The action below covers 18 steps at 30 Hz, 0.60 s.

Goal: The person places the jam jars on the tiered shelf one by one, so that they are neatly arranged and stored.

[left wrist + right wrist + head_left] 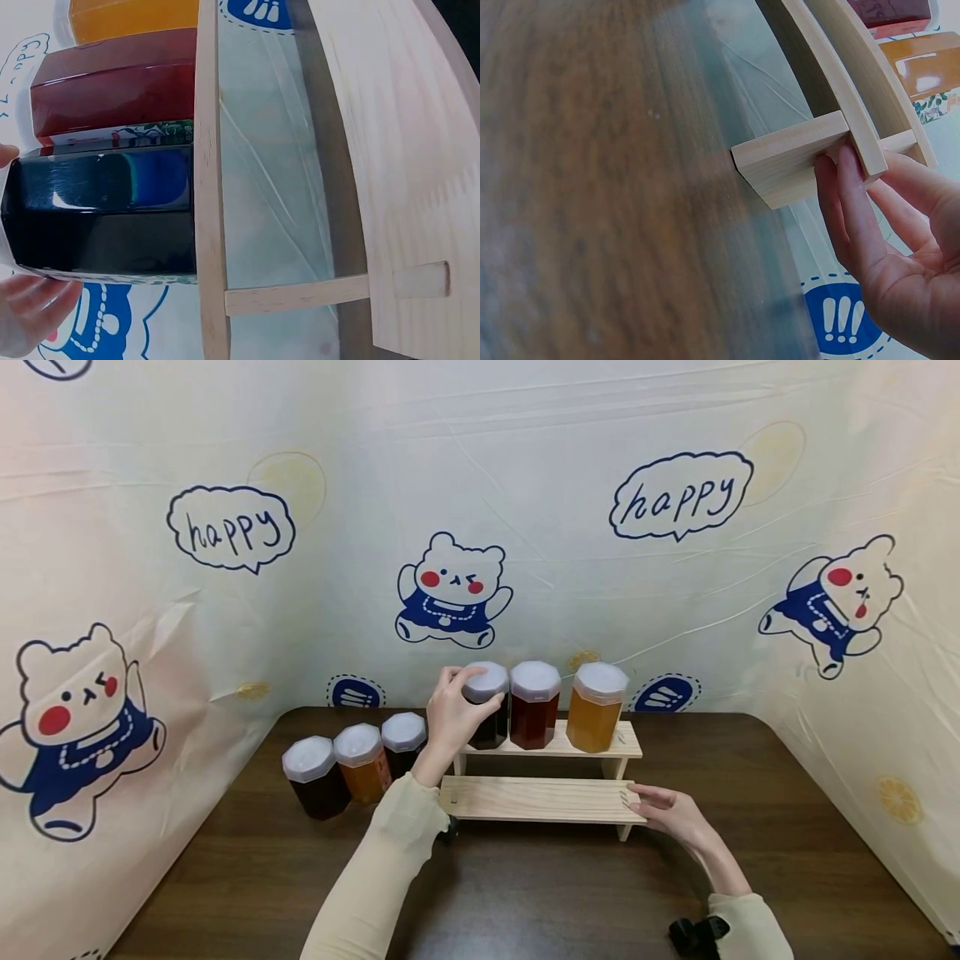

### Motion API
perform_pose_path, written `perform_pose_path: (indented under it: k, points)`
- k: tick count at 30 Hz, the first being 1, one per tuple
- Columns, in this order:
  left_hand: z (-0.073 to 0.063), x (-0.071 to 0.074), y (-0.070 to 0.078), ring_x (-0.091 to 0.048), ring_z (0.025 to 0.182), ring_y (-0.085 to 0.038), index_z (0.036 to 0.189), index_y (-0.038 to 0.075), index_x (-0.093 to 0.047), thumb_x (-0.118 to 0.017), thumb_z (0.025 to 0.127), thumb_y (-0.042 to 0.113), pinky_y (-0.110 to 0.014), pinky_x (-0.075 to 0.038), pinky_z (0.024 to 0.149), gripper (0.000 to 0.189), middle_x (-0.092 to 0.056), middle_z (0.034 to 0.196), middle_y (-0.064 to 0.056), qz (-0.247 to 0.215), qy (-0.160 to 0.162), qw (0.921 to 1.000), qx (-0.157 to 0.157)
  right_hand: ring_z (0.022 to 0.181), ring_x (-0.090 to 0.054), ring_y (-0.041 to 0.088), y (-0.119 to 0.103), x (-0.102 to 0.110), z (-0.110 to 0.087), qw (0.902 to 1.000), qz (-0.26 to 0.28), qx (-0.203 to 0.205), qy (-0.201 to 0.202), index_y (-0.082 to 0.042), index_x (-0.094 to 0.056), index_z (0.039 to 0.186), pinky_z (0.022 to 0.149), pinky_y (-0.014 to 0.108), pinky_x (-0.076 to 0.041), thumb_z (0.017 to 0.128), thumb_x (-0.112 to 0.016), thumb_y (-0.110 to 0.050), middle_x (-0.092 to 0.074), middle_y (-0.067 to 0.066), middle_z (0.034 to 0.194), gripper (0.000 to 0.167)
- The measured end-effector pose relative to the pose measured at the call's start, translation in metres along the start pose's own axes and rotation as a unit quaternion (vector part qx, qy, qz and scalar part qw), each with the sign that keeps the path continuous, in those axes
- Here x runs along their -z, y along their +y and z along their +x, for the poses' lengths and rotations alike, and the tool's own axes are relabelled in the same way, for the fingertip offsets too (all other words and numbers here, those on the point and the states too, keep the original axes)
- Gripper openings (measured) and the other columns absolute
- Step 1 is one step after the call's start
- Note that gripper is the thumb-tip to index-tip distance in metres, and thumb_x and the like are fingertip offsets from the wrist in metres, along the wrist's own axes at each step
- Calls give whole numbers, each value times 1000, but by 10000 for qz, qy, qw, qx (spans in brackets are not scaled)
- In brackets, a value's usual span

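My left hand [459, 710] grips a dark jar [491, 727] near its white lid, thumb on one side and fingers on the other. The jar stands upright at the left end of the upper step of a two-step wooden rack [540, 797]. Beside it on that step are a deep red jar [534, 718] and an amber jar [595, 718]. In the left wrist view the dark jar's base meets the upper board [210, 187]. My right hand [672, 812] pinches the right end of the lower board [866, 150], fingers below and thumb over the edge.
Left of the rack, a dark jar [318, 793], an orange jar [365, 777] and another dark jar [401, 760], partly behind my left wrist, stand in a slanted row on the brown table [540, 893]. A printed curtain [570, 593] closes off the back and sides.
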<state>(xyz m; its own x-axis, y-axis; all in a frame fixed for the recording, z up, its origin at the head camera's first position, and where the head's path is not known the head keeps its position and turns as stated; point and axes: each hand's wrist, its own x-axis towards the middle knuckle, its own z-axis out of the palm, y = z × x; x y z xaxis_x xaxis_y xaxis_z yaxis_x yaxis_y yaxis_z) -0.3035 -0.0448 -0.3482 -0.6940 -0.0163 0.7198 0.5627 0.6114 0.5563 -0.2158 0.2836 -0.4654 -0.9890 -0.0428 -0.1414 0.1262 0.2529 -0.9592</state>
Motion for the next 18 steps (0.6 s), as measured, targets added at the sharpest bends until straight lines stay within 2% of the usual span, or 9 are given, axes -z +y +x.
perform_pose_path:
  k: [12,18]
  points:
    - [2,7,3,-54,91,-28,107,12,-60,-73,70,28,-41,-44,74,42,-48,105,-12,-133,-652,9973,306,86,-58,6,2,-1,0,9999,95,66,-33,4,-48,123,73,25,-48,79,-66,-22,-53,20,118,54]
    - [2,6,5,-51,96,-28,109,12,-58,-72,72,27,-41,-43,79,42,-46,108,-12,-179,-807,9958,393,86,-58,6,2,1,0,9999,75,62,-64,4,-48,123,73,25,-48,80,-65,-21,-53,20,119,53]
